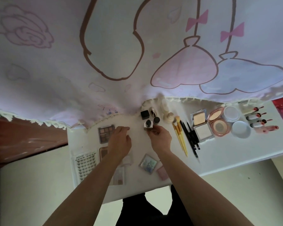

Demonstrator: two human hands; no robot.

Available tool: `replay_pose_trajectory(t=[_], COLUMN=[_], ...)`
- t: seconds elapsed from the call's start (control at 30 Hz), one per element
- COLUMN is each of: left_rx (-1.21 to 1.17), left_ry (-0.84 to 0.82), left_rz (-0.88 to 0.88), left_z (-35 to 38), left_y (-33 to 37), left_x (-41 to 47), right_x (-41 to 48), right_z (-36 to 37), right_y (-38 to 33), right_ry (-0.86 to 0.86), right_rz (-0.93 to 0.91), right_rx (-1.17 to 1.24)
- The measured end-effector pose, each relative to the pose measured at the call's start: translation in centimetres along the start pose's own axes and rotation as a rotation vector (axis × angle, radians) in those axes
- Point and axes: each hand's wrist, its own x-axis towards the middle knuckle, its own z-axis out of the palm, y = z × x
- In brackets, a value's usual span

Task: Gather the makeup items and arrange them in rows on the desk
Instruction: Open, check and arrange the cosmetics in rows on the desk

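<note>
Right hand (160,138) pinches the near side of a square silver-based bottle with a round black cap (148,124), which stands upright on the white desk (219,154). Left hand (120,141) lies palm down, fingers loosely curled, empty so far as shows, its fingertips at the right edge of a dark eyeshadow palette with brown pans (106,133). Just beyond the bottle stand a black square jar (144,115) and a small round black-lidded pot (156,119); the bottle looks bound for this cluster. To place it well: keep it vertical, set it beside its neighbours without knocking them, and square its base to the line before letting go. Rightward, already ordered: yellow-handled brushes (180,137), black pencils (191,139), an open silver compact (201,124), a round pink compact (218,123), two clear round jars (236,123), and red-tipped lip items (258,119). Near the left forearm, still loose: a lash tray (84,165) and an iridescent square case (148,163).
</note>
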Motion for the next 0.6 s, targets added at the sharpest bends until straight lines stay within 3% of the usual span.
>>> replay_pose_trajectory(t=[0.13, 0.3, 0.6], left_rx=[0.213, 0.143, 0.080], left_ry=[-0.158, -0.205, -0.003], left_rz=[0.016, 0.006, -0.043], left_z=[0.3, -0.4, -1.0], left_y=[-1.4, -1.1, -2.2], left_x=[-1.3, -1.0, -7.2], right_x=[0.3, 0.1, -3.6], right_z=[0.7, -0.4, -3.6], right_y=[-0.4, -0.2, 3.0], right_ry=[0.005, -0.052, -0.190], right_rz=[0.079, 0.080, -0.061], right_rx=[0.031, -0.034, -0.265])
